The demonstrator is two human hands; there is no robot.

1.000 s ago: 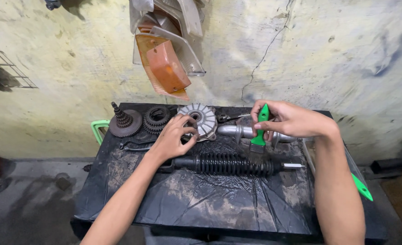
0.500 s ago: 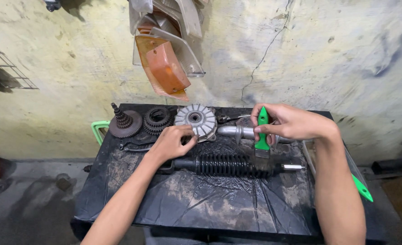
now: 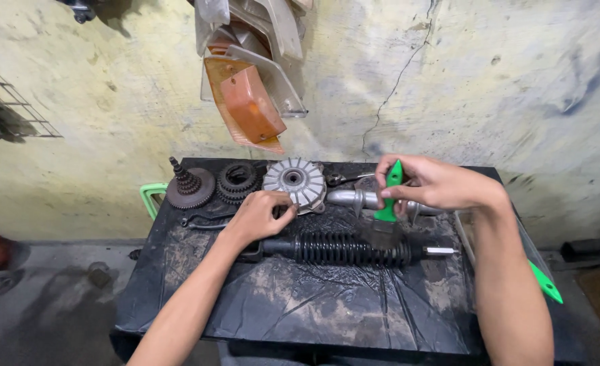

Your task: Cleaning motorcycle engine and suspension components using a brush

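Head view, looking down on a black, grime-streaked plastic-covered surface [image 3: 300,305] set against a stained yellow wall [image 3: 489,81].

Counted along the back edge: one dark stepped gear cluster on a toothed wheel [image 3: 189,188]; one black toothed sprocket ring [image 3: 239,180]; one silver finned round drum [image 3: 296,181]; one grey metal tube lying crosswise [image 3: 351,198].

Counted nearer the middle: one long black shock absorber with ribbed rubber boot [image 3: 344,249], lying left to right, bare metal rod end at the right; one dark bent wrench [image 3: 205,221] just left of the wrist.

Left hand [image 3: 259,215]: fingers curled narrow, tips touching the lower rim of the silver drum, wrist just above the shock absorber's left end; holding nothing that can be made out.

Right hand [image 3: 430,183]: closed around the green plastic handle of a tool [image 3: 389,193], held upright above the shock absorber, its dark lower end close to or touching the boot.

One further green-tipped piece [image 3: 545,282] past the right edge; one green frame [image 3: 149,196] at the left edge.

Hanging on the wall above: orange and clear plastic lamp lenses [image 3: 245,102].

Front half of the surface open, well apart from both hands.
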